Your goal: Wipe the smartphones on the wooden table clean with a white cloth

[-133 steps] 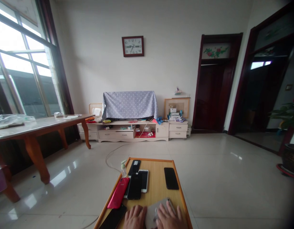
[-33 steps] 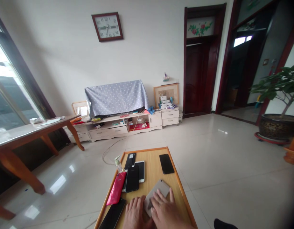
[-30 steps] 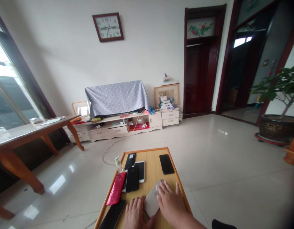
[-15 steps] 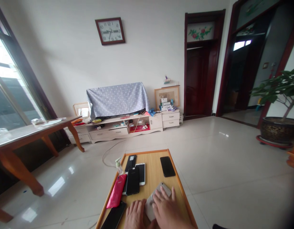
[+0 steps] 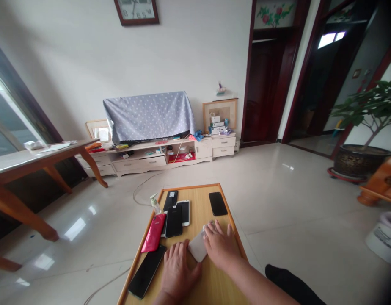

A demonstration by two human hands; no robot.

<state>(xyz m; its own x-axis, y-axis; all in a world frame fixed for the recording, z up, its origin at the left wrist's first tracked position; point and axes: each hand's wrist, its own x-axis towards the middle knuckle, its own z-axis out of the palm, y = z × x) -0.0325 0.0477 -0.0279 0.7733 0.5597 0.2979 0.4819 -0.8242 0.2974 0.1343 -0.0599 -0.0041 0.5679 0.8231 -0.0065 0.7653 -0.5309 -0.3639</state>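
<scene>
A silver-grey smartphone [image 5: 198,248] lies slantwise on the small wooden table [image 5: 214,275]. My left hand [image 5: 177,266] is at its lower left end, index finger and thumb against the phone's edges. Over its upper right end lies my right hand [image 5: 218,245], flat with the fingers apart; whether anything is under them is hidden. Beyond sits a black phone [image 5: 217,204] near the right rim. To the left are a pink-red phone [image 5: 153,233], a large black phone [image 5: 147,272], another black phone [image 5: 174,221] overlapping a white-framed phone [image 5: 185,212], and a dark phone [image 5: 170,200].
A clear pump bottle [image 5: 155,205] stands at the table's left rim. A cable [image 5: 140,190] runs over the tiled floor. Further off are a low white cabinet [image 5: 141,165], a wooden table [image 5: 33,161] at left, a potted plant [image 5: 360,163] and a white bucket [image 5: 386,237] at right.
My view has tilted down, showing more of the near table and forearms. My right hand now covers more of the silver-grey phone's upper end; the left hand stays at its lower left.
</scene>
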